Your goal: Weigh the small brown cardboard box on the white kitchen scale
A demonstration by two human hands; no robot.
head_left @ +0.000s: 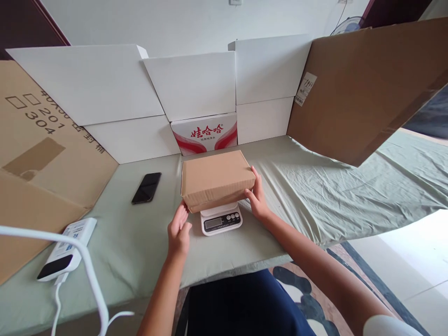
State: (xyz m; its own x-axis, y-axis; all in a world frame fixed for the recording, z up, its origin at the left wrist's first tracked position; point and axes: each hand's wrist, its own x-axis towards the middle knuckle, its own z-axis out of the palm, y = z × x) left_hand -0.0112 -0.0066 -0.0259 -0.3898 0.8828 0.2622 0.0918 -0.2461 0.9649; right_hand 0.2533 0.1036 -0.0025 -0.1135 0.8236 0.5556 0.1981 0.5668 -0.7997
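Brown cardboard box sitting on top of small white scale, in the middle of the table with the green cloth. Right hand at 3 o'clock of the box, fingers spread flat and pressed on its right end. Left hand at 7 o'clock of the box, open and flat, fingertips just at the lower left corner. Black phone lying at 9 o'clock of the box, well apart. White power bank with a cable farther out at 8 o'clock. Red and white box standing at 12 o'clock, just behind.
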